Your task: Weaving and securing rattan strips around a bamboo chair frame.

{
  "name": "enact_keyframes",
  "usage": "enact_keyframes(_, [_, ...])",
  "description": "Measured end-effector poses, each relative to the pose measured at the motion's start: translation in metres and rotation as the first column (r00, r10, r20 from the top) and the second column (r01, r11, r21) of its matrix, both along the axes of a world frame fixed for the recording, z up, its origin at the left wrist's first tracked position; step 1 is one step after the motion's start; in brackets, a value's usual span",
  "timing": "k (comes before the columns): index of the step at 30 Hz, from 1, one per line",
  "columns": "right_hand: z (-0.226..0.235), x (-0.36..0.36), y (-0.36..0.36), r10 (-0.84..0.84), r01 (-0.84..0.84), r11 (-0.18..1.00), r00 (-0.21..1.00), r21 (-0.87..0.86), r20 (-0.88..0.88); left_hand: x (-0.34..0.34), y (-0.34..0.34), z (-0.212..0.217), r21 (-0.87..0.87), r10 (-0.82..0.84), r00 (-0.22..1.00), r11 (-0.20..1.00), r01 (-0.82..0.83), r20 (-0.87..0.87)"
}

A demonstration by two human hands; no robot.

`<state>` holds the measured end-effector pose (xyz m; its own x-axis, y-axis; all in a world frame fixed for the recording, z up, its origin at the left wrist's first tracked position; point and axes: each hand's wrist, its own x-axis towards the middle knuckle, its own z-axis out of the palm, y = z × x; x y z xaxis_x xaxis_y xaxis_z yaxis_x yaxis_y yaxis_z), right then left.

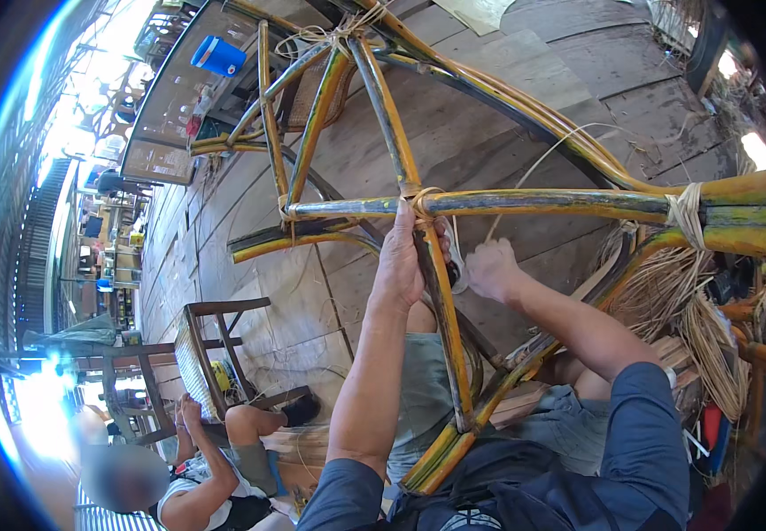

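Reaching up from six o'clock: two bare forearms. Left hand (398, 265) wrapped around a slanted yellow-green cane strut (441, 310), long axis running six to twelve o'clock. Right hand (492, 268) at three o'clock of it, fisted, pinching one pale binding strand (542, 159). Beyond, at twelve o'clock, one horizontal cane rail (542, 204), crossing at the bound joint (420, 202). Under all, plank floor (489, 115).

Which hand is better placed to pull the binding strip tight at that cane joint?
Probably the right hand: it is closed on the pale strip beside the joint, while the left hand grips the frame there.
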<state>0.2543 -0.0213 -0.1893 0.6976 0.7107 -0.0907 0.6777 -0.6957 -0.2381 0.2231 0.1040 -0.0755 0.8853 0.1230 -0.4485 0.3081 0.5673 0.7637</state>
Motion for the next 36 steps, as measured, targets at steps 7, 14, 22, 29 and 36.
enact_keyframes(7, [0.062, 0.000, 0.014, 0.155, -0.167, 0.986, 0.869, 0.016, -0.470, -0.006, 0.023, 0.005, 0.309, -0.066, 0.981, 0.943, 0.121, -0.184])
enact_keyframes(14, [0.053, 0.084, 0.032, 0.256, 0.808, 0.262, 0.470, 0.529, -0.845, 0.005, 0.036, 0.028, 0.931, 0.004, 0.932, 0.045, 0.362, -0.363])
enact_keyframes(22, [0.059, 0.088, 0.070, 0.859, 0.952, 0.075, 0.088, 0.296, -0.504, 0.024, 0.046, 0.043, 0.952, 0.006, 0.973, -0.209, -0.224, 0.230])
enact_keyframes(29, [0.064, 0.073, 0.085, 0.910, 0.971, 0.113, -0.016, 0.210, -0.415, 0.063, 0.060, 0.035, 0.959, 0.006, 0.987, 0.238, 0.152, -0.158])
enact_keyframes(36, [0.058, 0.075, 0.073, 0.894, 0.951, 0.147, -0.010, 0.273, -0.447, 0.045, 0.039, 0.061, 0.530, 0.049, 0.900, 0.794, -0.298, 0.433])
